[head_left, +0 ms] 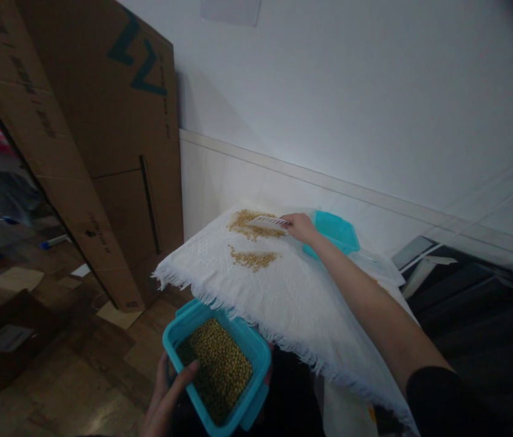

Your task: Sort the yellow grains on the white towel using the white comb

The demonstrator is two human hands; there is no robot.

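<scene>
My left hand (169,394) grips the near rim of a teal plastic box (256,355), thumb over the edge. The box is filled with small tan beans (220,367) and hangs just below the fringed edge of a white cloth (283,297). My right hand (299,227) reaches far across the cloth and holds a white comb-like scraper (266,223). The scraper rests against a pile of beans (249,223) at the cloth's far end. A second, smaller bean pile (253,259) lies nearer to me.
Another teal container (336,230) sits on the cloth just right of my right hand. Large cardboard boxes (115,139) lean against the wall at left. A dark surface (479,328) lies to the right. The floor at left is cluttered with boxes.
</scene>
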